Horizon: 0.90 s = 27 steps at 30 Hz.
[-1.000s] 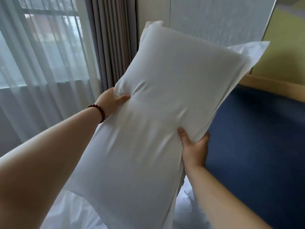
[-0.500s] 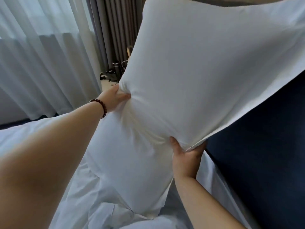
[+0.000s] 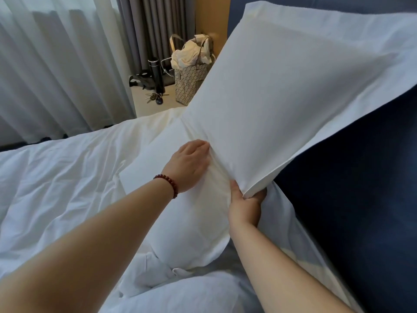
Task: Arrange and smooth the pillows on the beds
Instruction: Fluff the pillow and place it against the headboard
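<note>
A large white pillow (image 3: 282, 91) is held tilted over the bed, its upper half leaning against the dark blue headboard (image 3: 352, 199) and its lower end resting on the bedding. My left hand (image 3: 189, 163), with a red bead bracelet at the wrist, grips a fold of the pillowcase at the pillow's middle. My right hand (image 3: 246, 204) grips the pillow's right edge from below, thumb on top. A rumpled white duvet (image 3: 67, 181) covers the bed to the left.
Beside the bed, a low surface holds a patterned tote bag (image 3: 191, 82) stuffed with white cloth, a black bottle (image 3: 155, 73) and keys (image 3: 154, 97). Sheer white curtains (image 3: 56, 64) and grey drapes (image 3: 153, 26) hang on the left.
The pillow has come down from in front of my face toward the bed and headboard. Both hands lowered with it, still gripping; my view tilted down.
</note>
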### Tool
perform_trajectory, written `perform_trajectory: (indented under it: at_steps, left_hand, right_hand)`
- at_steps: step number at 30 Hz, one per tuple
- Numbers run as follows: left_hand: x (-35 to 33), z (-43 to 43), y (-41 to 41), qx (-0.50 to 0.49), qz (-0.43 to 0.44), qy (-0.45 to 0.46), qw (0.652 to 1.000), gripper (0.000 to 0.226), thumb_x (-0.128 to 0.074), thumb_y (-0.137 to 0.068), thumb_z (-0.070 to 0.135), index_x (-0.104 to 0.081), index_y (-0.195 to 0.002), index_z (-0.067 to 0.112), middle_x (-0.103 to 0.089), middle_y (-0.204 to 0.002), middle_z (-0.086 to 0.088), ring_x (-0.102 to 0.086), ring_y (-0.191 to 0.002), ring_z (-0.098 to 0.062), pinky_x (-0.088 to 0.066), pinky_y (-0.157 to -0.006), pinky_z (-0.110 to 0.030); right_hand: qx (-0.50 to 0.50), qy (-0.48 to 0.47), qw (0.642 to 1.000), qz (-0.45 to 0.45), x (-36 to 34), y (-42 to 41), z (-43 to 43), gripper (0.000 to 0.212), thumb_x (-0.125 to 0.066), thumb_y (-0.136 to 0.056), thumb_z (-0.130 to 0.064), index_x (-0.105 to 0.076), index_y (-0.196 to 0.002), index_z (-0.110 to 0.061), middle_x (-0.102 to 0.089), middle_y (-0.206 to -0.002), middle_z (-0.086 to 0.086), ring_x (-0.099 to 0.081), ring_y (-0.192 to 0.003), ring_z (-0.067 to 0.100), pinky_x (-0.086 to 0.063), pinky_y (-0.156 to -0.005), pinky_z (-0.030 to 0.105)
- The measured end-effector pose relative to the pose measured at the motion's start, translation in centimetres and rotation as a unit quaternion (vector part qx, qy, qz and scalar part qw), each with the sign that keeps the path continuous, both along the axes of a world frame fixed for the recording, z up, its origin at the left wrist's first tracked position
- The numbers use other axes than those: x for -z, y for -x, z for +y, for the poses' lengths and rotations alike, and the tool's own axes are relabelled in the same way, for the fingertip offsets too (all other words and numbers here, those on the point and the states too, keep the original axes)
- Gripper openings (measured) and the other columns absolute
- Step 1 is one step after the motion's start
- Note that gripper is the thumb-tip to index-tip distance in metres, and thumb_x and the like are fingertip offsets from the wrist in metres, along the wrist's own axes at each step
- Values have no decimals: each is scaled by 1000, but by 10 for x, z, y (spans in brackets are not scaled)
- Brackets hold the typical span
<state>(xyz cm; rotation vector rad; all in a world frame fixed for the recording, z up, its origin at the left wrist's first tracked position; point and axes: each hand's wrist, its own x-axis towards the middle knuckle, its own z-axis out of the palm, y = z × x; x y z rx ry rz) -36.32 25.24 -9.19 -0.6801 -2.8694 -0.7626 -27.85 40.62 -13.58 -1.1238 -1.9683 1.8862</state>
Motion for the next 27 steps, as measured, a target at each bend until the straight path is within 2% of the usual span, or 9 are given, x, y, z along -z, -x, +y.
perform_trajectory:
  at_steps: [5, 9, 11, 14, 16, 18, 22, 24, 27]
  left_hand:
    - [28, 23, 15, 43, -42, 131, 990, 65, -19, -98, 56, -18, -155, 24, -20, -161, 6, -10, -149, -11, 1, -120, -31]
    - [60, 56, 27, 61, -70, 176, 980, 93, 2, -79, 73, -24, -154, 24, -25, -159, 6, -13, -148, -11, -2, -120, -34]
    - [78, 69, 32, 60, -73, 200, 975, 95, 4, -79, 75, -25, -153, 24, -27, -159, 6, -14, -148, -12, -4, -121, -36]
    - [96, 85, 37, 52, -74, 238, 967, 92, 6, -82, 74, -22, -154, 24, -28, -158, 4, -13, -148, -14, -5, -121, -39]
    - [99, 92, 36, 44, -77, 252, 964, 90, 5, -83, 72, -22, -154, 23, -28, -158, 3, -14, -148, -14, -5, -121, -39]
    - [96, 95, 29, 24, -66, 246, 967, 83, 0, -88, 70, -25, -153, 24, -31, -157, 5, -16, -148, -14, -7, -121, -39]
    - [90, 80, -8, -15, -54, 169, 984, 62, -25, -97, 57, -30, -151, 27, -30, -157, 9, -15, -148, -12, -4, -121, -36]
    - [90, 58, -42, -65, -54, 92, 992, 55, -38, -98, 48, -36, -149, 26, -30, -157, 8, -15, -148, -13, -3, -121, -34]
    - [97, 33, -81, -182, -54, 3, 982, 55, -46, -97, 46, -38, -147, 25, -27, -159, 5, -12, -149, -15, 0, -120, -31]
  right_hand:
    - [17, -19, 999, -29, 27, -1, 11, 80, -74, -83, -42, -33, -149, -20, -59, -131, 4, -58, -119, 28, -43, -94, 30]
    - [-43, 17, 995, -91, 60, -15, 35, 63, -69, -84, -51, -50, -129, -12, -63, -122, 6, -60, -114, 29, -44, -88, 30]
    - [-92, 37, 991, -91, 68, -30, 45, 57, -69, -84, -52, -48, -122, -14, -62, -118, 6, -59, -108, 26, -47, -93, 37]
    - [-142, 48, 988, -43, 71, -47, 52, 71, -68, -86, -48, -34, -145, -29, -54, -137, -6, -54, -122, 16, -43, -107, 36]
    - [-152, 51, 986, -33, 71, -51, 53, 82, -69, -83, -55, -26, -151, -37, -50, -145, -10, -51, -130, 14, -41, -111, 39]
    - [-138, 45, 989, -29, 70, -52, 54, 82, -69, -79, -58, -31, -149, -36, -52, -144, -9, -52, -130, 13, -42, -111, 40]
    - [-92, -7, 996, 11, 51, -53, 62, 69, -73, -86, -37, -40, -146, -24, -49, -142, -9, -49, -129, 7, -40, -108, 29]
    - [-76, -18, 997, 21, 39, -51, 61, 74, -75, -86, -34, -36, -148, -21, -46, -140, -8, -47, -125, 5, -38, -99, 22]
    - [17, -18, 1000, -6, 37, -25, 67, 91, -81, -78, -40, -30, -150, -17, -43, -142, 6, -50, -120, 16, -39, -95, 25]
